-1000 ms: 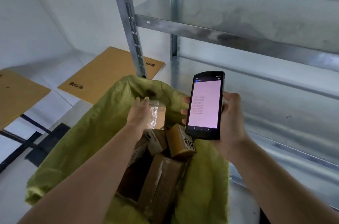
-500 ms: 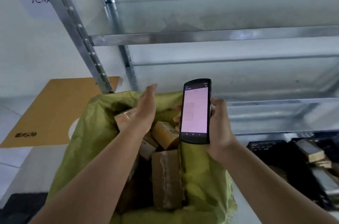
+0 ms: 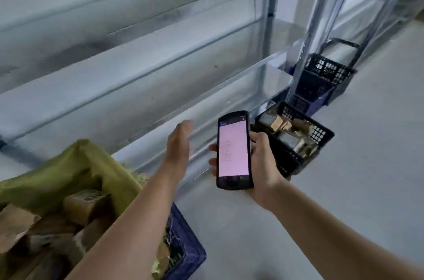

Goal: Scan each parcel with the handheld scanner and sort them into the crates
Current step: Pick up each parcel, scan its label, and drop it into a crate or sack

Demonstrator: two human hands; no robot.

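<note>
Swung right since the earlier frames: green sack (image 3: 68, 171) now low at the left edge instead of centre, left hand (image 3: 180, 148) lifted out of the sack and emptied of the small parcel, crates now in view at right. Steel shelving (image 3: 137, 68) across the upper left, tiers bare, uprights at far right. Grey floor (image 3: 344, 165) beneath. Green sack seated in a blue crate (image 3: 185, 250), brown parcels (image 3: 85, 206) heaped inside; exact count not clear, several at least. Two black lattice crates on the floor by the shelf foot: nearer black crate (image 3: 321, 135) just beyond the right hand, holding a handful of small boxes, blurred; farther black crate (image 3: 328, 70) beside the upright, stacked on a blue one, contents not visible. Left forearm stretched forward over the sack rim, left hand edge-on, fingers straight and together, holding nothing. Right hand (image 3: 263, 160) raised at centre, thumb and fingers wrapped round the handheld scanner (image 3: 234, 150), screen up and lit pale pink with lines of small text, unreadable. Hands near each other, not touching.
</note>
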